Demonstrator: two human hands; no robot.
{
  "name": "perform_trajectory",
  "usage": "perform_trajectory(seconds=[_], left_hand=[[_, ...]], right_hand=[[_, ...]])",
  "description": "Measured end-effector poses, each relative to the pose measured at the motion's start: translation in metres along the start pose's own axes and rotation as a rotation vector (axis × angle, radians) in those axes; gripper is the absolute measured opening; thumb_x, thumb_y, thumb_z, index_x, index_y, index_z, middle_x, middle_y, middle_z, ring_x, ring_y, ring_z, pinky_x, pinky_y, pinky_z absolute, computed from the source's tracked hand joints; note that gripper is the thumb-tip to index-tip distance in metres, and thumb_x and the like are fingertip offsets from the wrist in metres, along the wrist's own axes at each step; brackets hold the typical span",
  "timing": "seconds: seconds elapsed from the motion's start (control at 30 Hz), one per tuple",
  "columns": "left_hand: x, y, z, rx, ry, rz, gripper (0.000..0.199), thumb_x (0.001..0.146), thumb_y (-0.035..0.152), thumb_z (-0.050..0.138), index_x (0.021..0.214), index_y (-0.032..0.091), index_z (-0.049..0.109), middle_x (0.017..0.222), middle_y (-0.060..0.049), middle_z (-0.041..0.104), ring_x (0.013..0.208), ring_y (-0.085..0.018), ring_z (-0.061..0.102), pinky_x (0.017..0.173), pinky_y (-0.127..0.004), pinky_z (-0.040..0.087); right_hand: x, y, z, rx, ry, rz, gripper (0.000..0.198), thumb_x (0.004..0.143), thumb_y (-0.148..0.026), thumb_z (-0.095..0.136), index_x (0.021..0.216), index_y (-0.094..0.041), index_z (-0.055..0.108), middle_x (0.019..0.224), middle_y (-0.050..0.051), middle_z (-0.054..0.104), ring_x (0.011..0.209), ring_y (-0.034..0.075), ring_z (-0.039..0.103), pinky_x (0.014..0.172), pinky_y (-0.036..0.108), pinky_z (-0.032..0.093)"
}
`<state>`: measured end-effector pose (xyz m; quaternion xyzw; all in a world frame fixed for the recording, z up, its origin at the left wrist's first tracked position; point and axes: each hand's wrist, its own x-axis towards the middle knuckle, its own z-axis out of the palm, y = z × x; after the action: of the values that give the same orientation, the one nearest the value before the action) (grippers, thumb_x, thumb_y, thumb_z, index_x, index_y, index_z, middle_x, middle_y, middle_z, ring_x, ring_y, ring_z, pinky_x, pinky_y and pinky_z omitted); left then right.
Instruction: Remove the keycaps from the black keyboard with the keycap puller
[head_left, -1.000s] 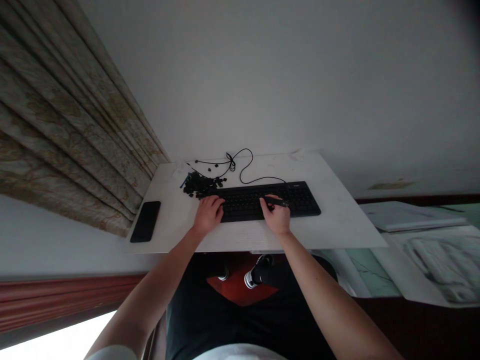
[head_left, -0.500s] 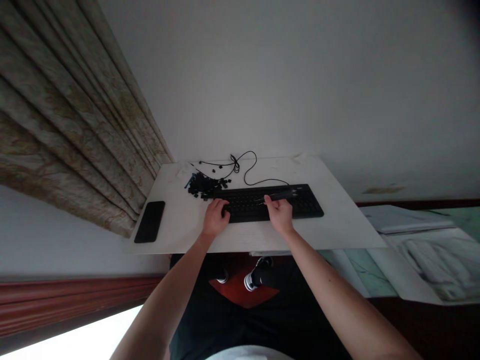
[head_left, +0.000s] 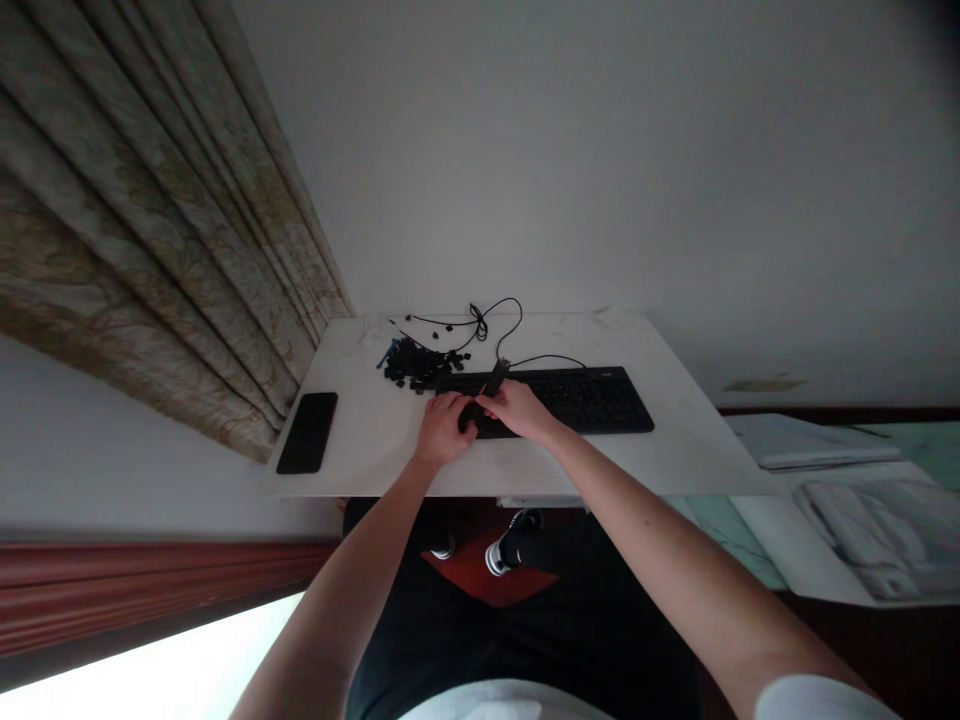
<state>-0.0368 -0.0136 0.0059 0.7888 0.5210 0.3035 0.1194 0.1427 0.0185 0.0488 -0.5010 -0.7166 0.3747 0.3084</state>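
Over a long black keyboard (head_left: 592, 400), a slim black tool (head_left: 497, 374) is pinched by right fingers (head_left: 495, 400); left fingers (head_left: 445, 402), grip unclear.

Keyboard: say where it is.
In the head view, the keyboard lies on the table, right of the black pieces, its left end at the left hand.

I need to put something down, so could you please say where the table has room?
The table is bare between the phone and left hand, and right of the keyboard; it is crowded around the black pieces, cable and right hand.
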Motion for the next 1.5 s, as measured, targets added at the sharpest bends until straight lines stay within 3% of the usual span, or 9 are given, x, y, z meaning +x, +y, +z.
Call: perform_trajectory(seconds=[0.47, 0.73, 1.0, 1.5], left_hand=[[0.003, -0.005, 0.006, 0.039, -0.027, -0.013, 0.021, 0.081, 0.019, 0.064, 0.102, 0.021, 0.064, 0.104, -0.008, 0.063, 0.108, -0.028, 0.056, 0.1, -0.047, 0.04], [0.003, -0.003, 0.004, 0.053, -0.003, -0.001, 0.011, 0.086, 0.017, 0.058, 0.095, 0.019, 0.064, 0.099, -0.008, 0.065, 0.103, -0.027, 0.058, 0.097, -0.044, 0.042], [0.004, -0.004, 0.003, -0.024, -0.021, 0.002, 0.019, 0.086, 0.025, 0.066, 0.105, 0.022, 0.069, 0.105, -0.007, 0.068, 0.108, -0.027, 0.058, 0.1, -0.047, 0.042], [0.005, -0.009, 0.009, -0.027, -0.017, -0.006, 0.02, 0.086, 0.026, 0.07, 0.106, 0.02, 0.071, 0.109, -0.008, 0.071, 0.109, -0.026, 0.06, 0.099, -0.046, 0.046]], right_hand=[[0.009, -0.019, 0.0, -0.234, 0.006, -0.071, 0.008, 0.083, -0.026, 0.072, 0.077, -0.021, 0.07, 0.07, 0.004, 0.072, 0.064, 0.02, 0.069, 0.057, 0.027, 0.047], [0.016, -0.019, -0.004, -0.228, -0.098, -0.049, 0.008, 0.083, -0.022, 0.071, 0.076, -0.021, 0.071, 0.065, 0.002, 0.071, 0.061, 0.019, 0.068, 0.055, 0.026, 0.045], [0.014, -0.022, -0.005, -0.241, -0.11, -0.14, 0.008, 0.085, -0.025, 0.07, 0.08, -0.02, 0.073, 0.067, 0.002, 0.071, 0.063, 0.019, 0.068, 0.057, 0.026, 0.045], [0.01, -0.024, -0.011, -0.336, -0.193, -0.136, 0.016, 0.09, -0.029, 0.066, 0.095, -0.016, 0.074, 0.083, 0.008, 0.074, 0.073, 0.019, 0.069, 0.065, 0.026, 0.046]])
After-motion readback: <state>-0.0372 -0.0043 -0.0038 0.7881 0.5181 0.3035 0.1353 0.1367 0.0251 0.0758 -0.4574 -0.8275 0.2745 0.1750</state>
